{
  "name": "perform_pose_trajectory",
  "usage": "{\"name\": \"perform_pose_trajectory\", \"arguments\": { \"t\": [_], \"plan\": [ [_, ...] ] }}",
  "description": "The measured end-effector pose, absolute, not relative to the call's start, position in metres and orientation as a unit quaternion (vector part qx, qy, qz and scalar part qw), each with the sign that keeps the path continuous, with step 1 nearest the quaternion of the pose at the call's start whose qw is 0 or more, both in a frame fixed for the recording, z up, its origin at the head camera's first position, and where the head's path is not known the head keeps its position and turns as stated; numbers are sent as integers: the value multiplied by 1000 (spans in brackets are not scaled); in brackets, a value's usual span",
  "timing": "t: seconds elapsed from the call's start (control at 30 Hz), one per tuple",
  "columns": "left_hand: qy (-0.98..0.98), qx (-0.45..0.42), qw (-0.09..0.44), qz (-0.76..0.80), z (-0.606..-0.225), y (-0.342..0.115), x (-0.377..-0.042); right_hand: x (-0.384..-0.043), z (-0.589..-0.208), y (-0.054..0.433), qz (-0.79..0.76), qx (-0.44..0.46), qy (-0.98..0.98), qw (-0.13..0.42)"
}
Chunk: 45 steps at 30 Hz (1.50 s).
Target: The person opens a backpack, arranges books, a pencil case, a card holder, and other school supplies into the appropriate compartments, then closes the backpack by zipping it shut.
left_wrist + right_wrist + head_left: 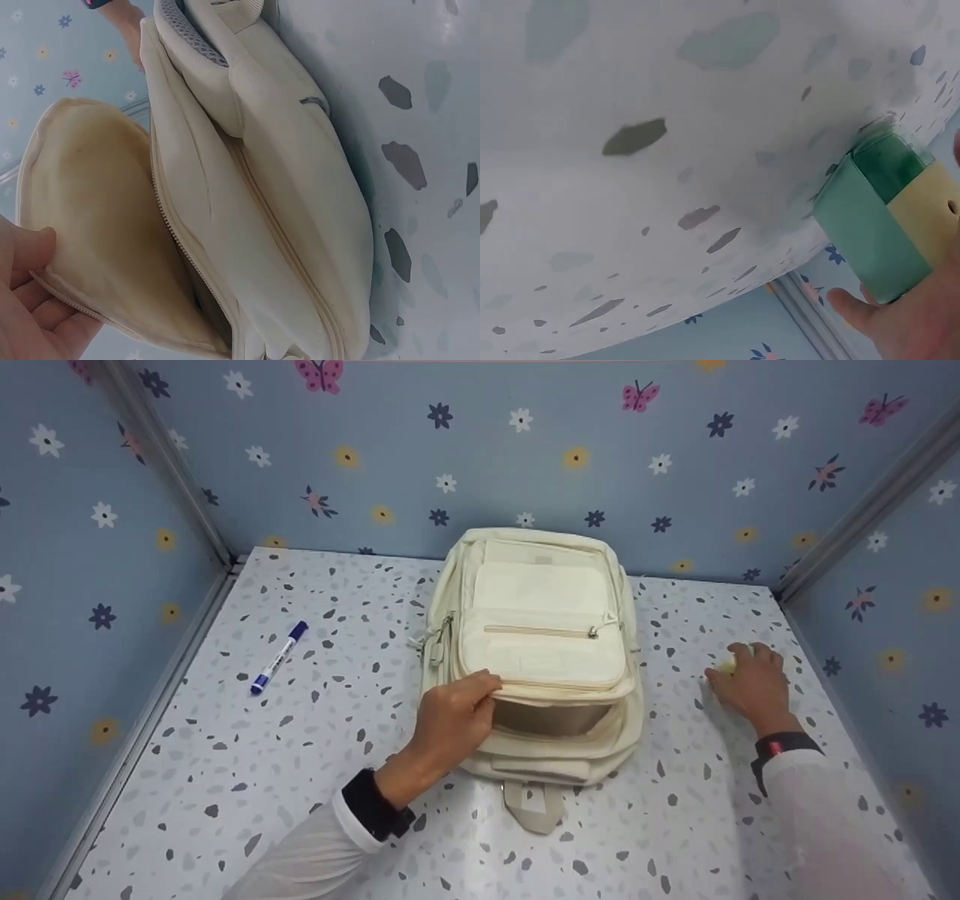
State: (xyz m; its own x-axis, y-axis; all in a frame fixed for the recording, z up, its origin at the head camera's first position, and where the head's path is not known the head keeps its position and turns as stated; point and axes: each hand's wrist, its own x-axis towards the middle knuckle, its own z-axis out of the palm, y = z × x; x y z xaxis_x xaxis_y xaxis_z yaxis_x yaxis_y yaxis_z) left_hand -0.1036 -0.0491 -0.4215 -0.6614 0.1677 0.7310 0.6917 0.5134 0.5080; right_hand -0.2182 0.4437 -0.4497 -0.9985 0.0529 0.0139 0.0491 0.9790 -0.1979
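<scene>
A cream backpack (544, 589) lies on the table with its front compartment unzipped. My left hand (450, 716) pinches the edge of its front panel and holds it lifted, thumb on the inner side in the left wrist view. The opening (551, 718) shows a shadowed beige lining (97, 187). Off to the right of the bag, my right hand (752, 682) grips a small green-and-yellow block (874, 232) with a small hole in its yellow part. From the head view the fingers mostly cover that block.
A blue-and-white marker (279, 658) lies left of the backpack. The bag's strap loop (536, 806) points toward me. Blue flowered panels (495, 457) wall the speckled table (330, 780) at the back and both sides.
</scene>
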Motion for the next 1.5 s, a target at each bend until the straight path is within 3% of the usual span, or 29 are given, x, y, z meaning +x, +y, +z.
{"name": "perform_pose_trajectory", "arguments": {
  "t": [0.27,0.5,0.93,1.1,1.27,1.5],
  "plan": [
    [-813,-263,316,-414,-422,-51,-104,-216,-452,441,94,3,-994,63],
    [-814,-260,304,-421,-420,-51,-104,-207,-449,442,119,-21,-990,67],
    [-812,-252,321,-417,-406,-49,-113,-172,-417,416,305,-57,-937,159],
    [-809,-250,337,-411,-396,-48,-118,-154,-412,384,387,-53,-908,152],
    [-809,-250,341,-409,-385,-46,-123,-140,-421,340,418,0,-895,156],
    [-807,-247,348,-409,-379,-45,-127,-134,-440,271,465,174,-849,180]
  ]
}}
